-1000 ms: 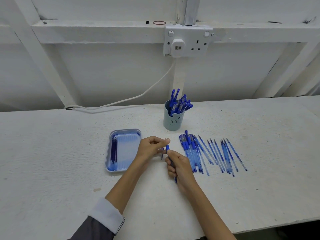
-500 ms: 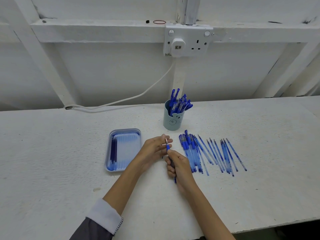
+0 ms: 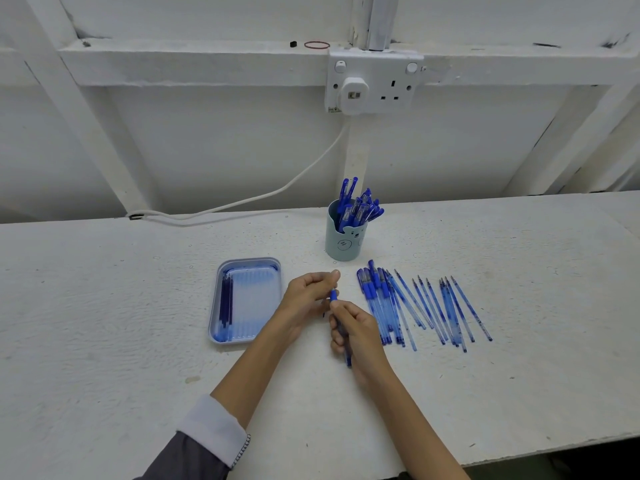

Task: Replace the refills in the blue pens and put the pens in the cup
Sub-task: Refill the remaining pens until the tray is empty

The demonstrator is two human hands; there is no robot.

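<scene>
One pen (image 3: pixel 334 296) is mid-way through its refill change. The right hand (image 3: pixel 358 332) grips the barrel in curled fingers, blue grip end pointing up and away, tail sticking out below the palm. The left hand (image 3: pixel 304 301) sits just beside that grip end with fingers curled and thumb near forefinger. Whether it pinches a small tip piece or nothing at all I cannot tell, as the fingers hide it.

My judgement is that the front end is being screwed on or off. The next move calls for keeping the barrel steady while the left fingers line up with its front end, then a reach to the cup (image 3: pixel 341 244) behind.

- The cup stands upright at the back, holding finished pens (image 3: pixel 356 206) – roughly ten, too bunched to count surely.
- The tray (image 3: pixel 258 296) lies to the left on the table (image 3: pixel 138 306), with about three dark refills (image 3: pixel 227 301) along its left side.
- Right of the hands lie loose pens (image 3: pixel 375 303), four or five with blue grips, overlapping.
- Beyond them lie thin refills (image 3: pixel 446 306) – about ten, fanned side by side.
</scene>
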